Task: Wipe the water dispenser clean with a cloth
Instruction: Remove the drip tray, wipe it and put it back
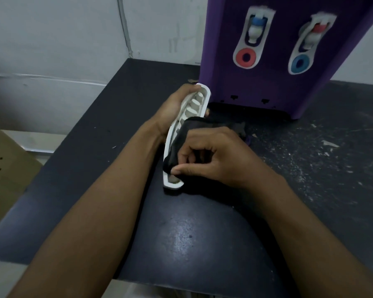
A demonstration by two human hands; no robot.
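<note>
We grip the white drip tray (194,108) in our left hand (172,108) while our right hand (211,155) pinches the black cloth (177,147) against it; the purple water dispenser (267,82) body seems still unwiped.

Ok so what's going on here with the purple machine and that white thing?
A person is wiping the white tray, which is off the purple dispenser standing behind it on the dark table. The left hand grips the tray's upper end and holds it tilted on edge, with the lower end apparently resting on the table. The right hand pinches a black cloth against the tray's slots.
</note>
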